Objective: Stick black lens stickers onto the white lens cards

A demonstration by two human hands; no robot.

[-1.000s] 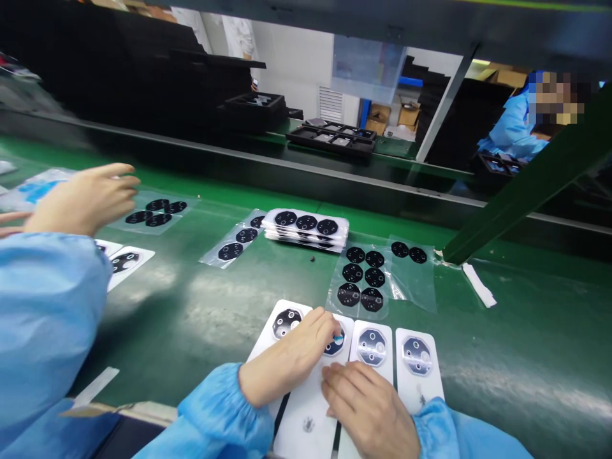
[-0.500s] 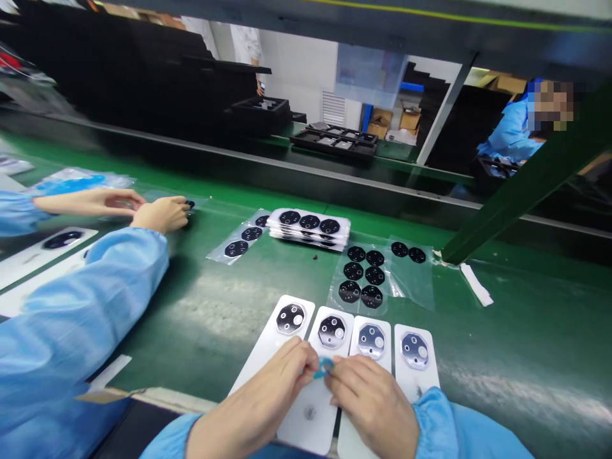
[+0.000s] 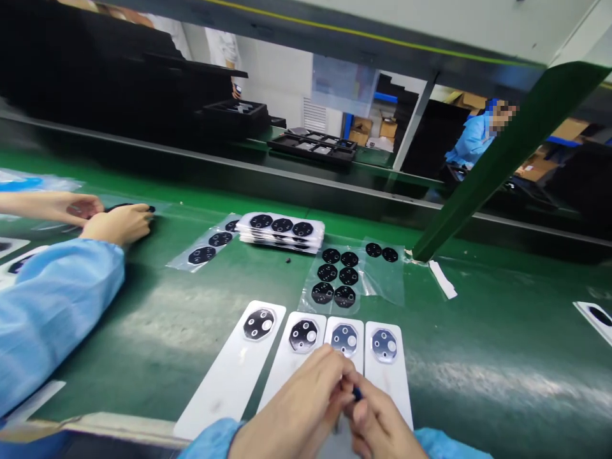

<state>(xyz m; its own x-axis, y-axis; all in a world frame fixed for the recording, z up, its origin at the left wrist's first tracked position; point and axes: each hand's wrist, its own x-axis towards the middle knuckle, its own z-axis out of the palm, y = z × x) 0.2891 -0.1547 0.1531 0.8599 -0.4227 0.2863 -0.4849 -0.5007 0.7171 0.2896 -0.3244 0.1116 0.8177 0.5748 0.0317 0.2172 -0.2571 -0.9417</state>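
My left hand (image 3: 299, 408) and my right hand (image 3: 380, 424) meet at the bottom edge, fingertips pinched together on a small blue film tab (image 3: 357, 393). They hover over the near ends of several white phone back covers (image 3: 229, 376) lying side by side on the green belt (image 3: 157, 319). Each cover has a dark octagonal camera ring (image 3: 303, 336) at its far end. Just beyond lies a clear sheet of black octagonal lens stickers (image 3: 335, 280).
A stack of sticker sheets (image 3: 281, 229) and another loose sheet (image 3: 208, 247) lie farther back. A co-worker's blue sleeve (image 3: 48, 306) and hands (image 3: 117, 223) work at the left. A white paper strip (image 3: 442, 279), a green post (image 3: 497, 153) and black trays (image 3: 313, 145) stand beyond.
My left hand lifted off the second cover's camera ring and drew back to meet my right hand, peeling a small blue tab. The co-worker's arm shifted left. The view panned right.
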